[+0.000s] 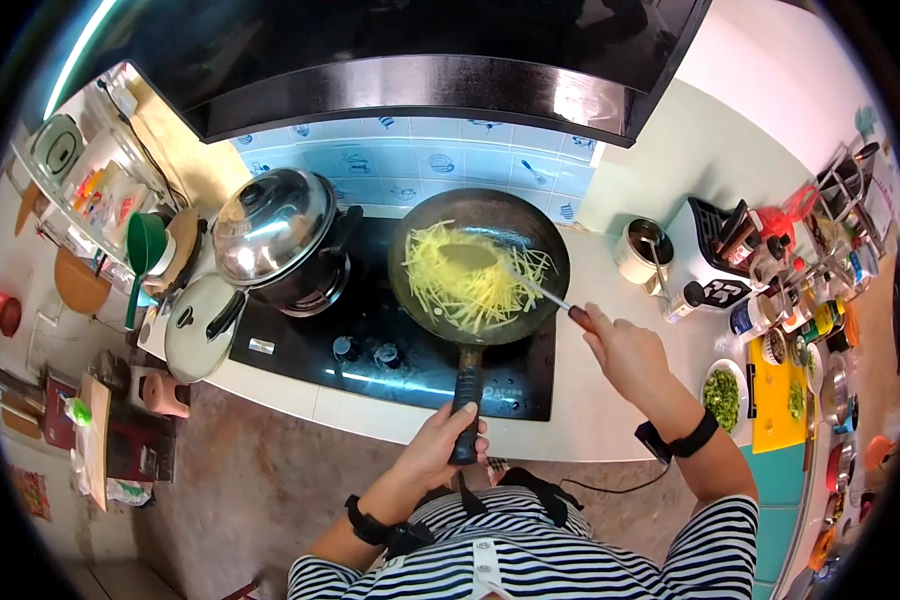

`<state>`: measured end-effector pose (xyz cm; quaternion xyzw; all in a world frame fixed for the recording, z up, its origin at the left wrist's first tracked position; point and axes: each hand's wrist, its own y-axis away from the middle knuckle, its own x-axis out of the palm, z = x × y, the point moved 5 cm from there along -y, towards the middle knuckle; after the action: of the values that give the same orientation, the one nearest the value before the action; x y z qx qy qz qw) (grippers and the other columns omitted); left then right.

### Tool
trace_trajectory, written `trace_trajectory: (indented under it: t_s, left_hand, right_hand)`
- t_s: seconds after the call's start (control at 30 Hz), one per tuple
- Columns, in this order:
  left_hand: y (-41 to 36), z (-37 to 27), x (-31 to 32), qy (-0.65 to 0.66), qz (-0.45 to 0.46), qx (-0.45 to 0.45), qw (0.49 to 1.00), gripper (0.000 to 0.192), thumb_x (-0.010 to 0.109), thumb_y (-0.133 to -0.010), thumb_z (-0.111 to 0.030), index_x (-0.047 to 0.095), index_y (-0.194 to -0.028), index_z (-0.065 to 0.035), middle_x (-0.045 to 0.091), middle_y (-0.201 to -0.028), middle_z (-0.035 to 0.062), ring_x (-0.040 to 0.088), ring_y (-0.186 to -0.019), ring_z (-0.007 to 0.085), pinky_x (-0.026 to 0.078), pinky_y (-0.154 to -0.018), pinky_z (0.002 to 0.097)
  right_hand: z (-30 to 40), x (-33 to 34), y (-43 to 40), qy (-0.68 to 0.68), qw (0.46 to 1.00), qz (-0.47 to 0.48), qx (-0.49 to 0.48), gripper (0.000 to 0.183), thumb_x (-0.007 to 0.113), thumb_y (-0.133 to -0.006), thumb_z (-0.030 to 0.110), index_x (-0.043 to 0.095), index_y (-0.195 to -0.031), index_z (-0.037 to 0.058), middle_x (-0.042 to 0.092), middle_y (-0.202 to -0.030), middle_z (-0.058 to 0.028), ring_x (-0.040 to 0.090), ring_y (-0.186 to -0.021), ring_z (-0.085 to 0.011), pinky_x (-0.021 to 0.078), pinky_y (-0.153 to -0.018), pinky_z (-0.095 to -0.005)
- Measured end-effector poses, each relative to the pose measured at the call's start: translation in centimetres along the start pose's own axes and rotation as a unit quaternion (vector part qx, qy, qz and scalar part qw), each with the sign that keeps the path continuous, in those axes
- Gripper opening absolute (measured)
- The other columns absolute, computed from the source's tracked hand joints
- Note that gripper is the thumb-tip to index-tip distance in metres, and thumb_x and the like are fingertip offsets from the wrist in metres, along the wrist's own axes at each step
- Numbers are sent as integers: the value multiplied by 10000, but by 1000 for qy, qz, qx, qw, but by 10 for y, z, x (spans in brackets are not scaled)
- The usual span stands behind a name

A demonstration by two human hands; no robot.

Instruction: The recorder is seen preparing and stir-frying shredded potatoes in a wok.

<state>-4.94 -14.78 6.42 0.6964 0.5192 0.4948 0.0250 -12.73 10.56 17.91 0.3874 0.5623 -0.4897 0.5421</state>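
Note:
A dark wok [480, 202] rests on the right side of the black glass cooktop [412, 382]. Pale yellow shredded strips [450, 292], perhaps potato, fill much of its bowl. My left hand [442, 442] is closed around the wok's black handle [468, 390], which points towards me. In my right hand [634, 360] is the dark grip of a metal spatula [536, 289]. Its blade reaches into the strips near the wok's middle and looks blurred, partly covered by them.
Left of the wok stands a lidded pot [270, 232], with a loose pan lid [204, 322] beside it. At right are a pot with a ladle [641, 251], several bottles, a plate of chopped greens [722, 397] and a yellow cutting board [776, 420]. A range hood [420, 86] overhangs the cooktop.

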Motion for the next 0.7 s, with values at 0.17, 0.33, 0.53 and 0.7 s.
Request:
trace_trajectory:
  t_s: [0.17, 0.33, 0.53, 0.7]
  left_hand:
    - [2, -1, -3, -2, -15, 10, 1000, 224, 555, -1014, -251, 446, -1103, -76, 557, -897, 63, 589, -708, 163, 527, -594, 310]
    - [1, 0, -5, -7, 12, 13, 1000, 225, 550, -1021, -255, 444, -1126, -86, 565, -921, 64, 593, -722, 165, 528, -597, 313]
    - [1, -1, -2, -4, 12, 11, 1000, 236, 567, -1007, -262, 449, -1100, -81, 553, -887, 56, 582, -702, 151, 521, -583, 299]
    - [0, -1, -8, -11, 22, 11, 1000, 235, 543, -1023, -249, 432, -1148, -84, 557, -925, 68, 585, -719, 166, 517, -599, 309]
  right_hand:
    - [-17, -24, -20, -25, 998, -50, 19, 338, 572, -954, 308, 570, -1243, 131, 656, -722, -186, 650, -651, -389, 511, -580, -488]
    - [-34, -12, -94, -96, 994, -29, 43, 279, 589, -925, 239, 657, -1147, 84, 674, -830, -219, 659, -791, -405, 515, -699, -479]
    - [21, -22, -113, -143, 984, 25, -100, 289, 596, -888, 226, 685, -1128, 92, 693, -886, -203, 663, -845, -385, 524, -755, -457]
    - [28, -61, -62, 59, 979, -34, -194, 275, 649, -856, 193, 701, -1125, 212, 612, -735, -101, 632, -677, -307, 489, -589, -424]
